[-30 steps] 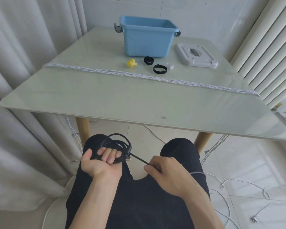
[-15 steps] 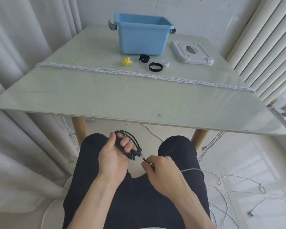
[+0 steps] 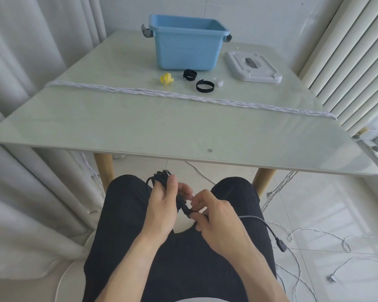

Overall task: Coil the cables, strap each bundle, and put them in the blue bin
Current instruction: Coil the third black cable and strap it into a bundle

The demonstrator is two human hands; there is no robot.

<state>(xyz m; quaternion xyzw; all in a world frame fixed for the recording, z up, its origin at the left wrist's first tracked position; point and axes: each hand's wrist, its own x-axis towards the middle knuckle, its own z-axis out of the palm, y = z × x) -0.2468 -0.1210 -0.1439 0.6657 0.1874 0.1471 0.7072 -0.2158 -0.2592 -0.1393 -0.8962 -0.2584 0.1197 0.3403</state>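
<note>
Over my lap, below the table's near edge, my left hand (image 3: 162,205) grips a coiled black cable (image 3: 159,175). My right hand (image 3: 214,216) pinches the same cable's loose end just right of the coil. The cable's tail runs right over my thigh to a black plug (image 3: 280,245). The blue bin (image 3: 187,43) stands open at the table's far side. In front of it lie a yellow strap (image 3: 166,79), two black straps (image 3: 189,74) (image 3: 205,86) and a small white strap (image 3: 219,81).
A twisted white cable (image 3: 183,96) stretches across the glass table (image 3: 140,127) from left to right. The bin's grey lid (image 3: 252,66) lies right of the bin. Loose white cables (image 3: 314,238) trail on the floor at right. Curtains hang left.
My left hand has turned from palm-up to gripping the coil from the side and raised it. My right hand has slid along the cable up to the coil. The plug end now shows.
</note>
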